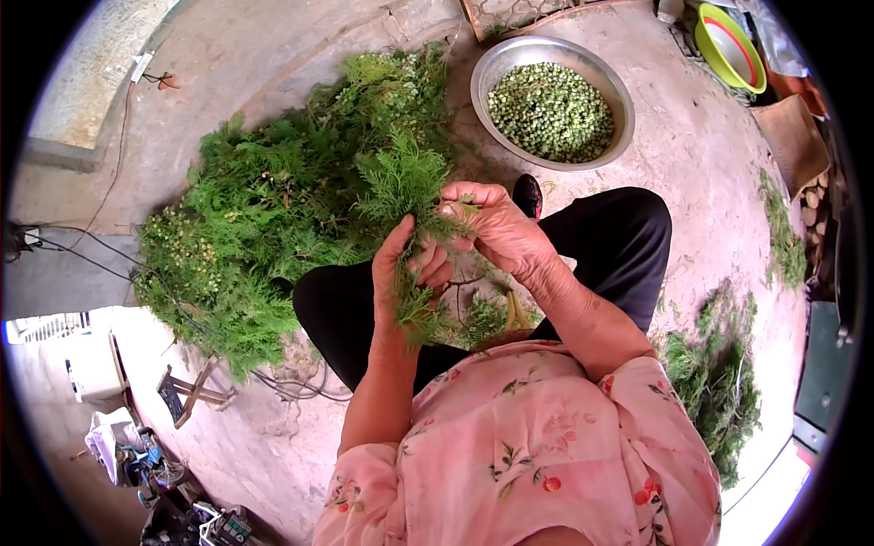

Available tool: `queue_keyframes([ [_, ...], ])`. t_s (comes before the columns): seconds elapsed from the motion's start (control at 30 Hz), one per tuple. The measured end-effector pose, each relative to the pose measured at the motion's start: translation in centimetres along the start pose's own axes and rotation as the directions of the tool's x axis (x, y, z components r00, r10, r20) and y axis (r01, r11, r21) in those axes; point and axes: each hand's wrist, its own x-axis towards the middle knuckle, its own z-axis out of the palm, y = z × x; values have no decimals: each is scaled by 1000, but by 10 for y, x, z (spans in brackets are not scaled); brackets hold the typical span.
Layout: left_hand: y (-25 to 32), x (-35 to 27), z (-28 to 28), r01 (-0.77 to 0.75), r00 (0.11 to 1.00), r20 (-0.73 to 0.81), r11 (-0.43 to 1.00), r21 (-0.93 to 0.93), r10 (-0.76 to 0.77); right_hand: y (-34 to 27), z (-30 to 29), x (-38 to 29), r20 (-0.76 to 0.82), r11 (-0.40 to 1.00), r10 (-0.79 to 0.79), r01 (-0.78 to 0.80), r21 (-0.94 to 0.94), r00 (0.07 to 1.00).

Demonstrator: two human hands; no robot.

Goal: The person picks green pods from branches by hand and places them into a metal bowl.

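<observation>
My left hand (390, 269) grips a leafy conifer sprig (404, 179), apparently arborvitae, whose flat green fronds stick out above the thumb and hang below the palm. At the sprig's right side, the thumb and fingers of my right hand (511, 237) pinch it. Whether a small cone is between those fingertips cannot be made out. Beyond my left knee spreads a big heap of cut conifer branches (273, 205), some with pale green cones. A wide metal basin (575, 57) past my right foot holds many small green cones (550, 112).
Stripped-looking branches (717, 372) lie on the concrete floor at right. Black cables (102, 247) run beside the heap at left, near a folding stool (191, 392). A lime-green basin (720, 44) stands at upper right. Yellow handles (515, 310) show between my legs.
</observation>
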Motion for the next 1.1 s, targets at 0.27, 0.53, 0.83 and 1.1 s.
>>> queue_keyframes([
  [0.27,1,9,-7,150,950,289,985,-81,-121,-2,-7,-4,26,987,-1,5,-161,1000],
  [0.53,4,26,-65,65,995,96,919,-388,-29,-30,-68,13,-419,999,-41,41,-10,907],
  [0.83,14,35,-50,244,894,441,741,-625,78,-123,-171,36,-700,895,-337,445,-32,629],
  [1.1,21,43,-63,238,921,386,717,-656,48,-38,-47,-5,33,744,-130,119,-657,991],
])
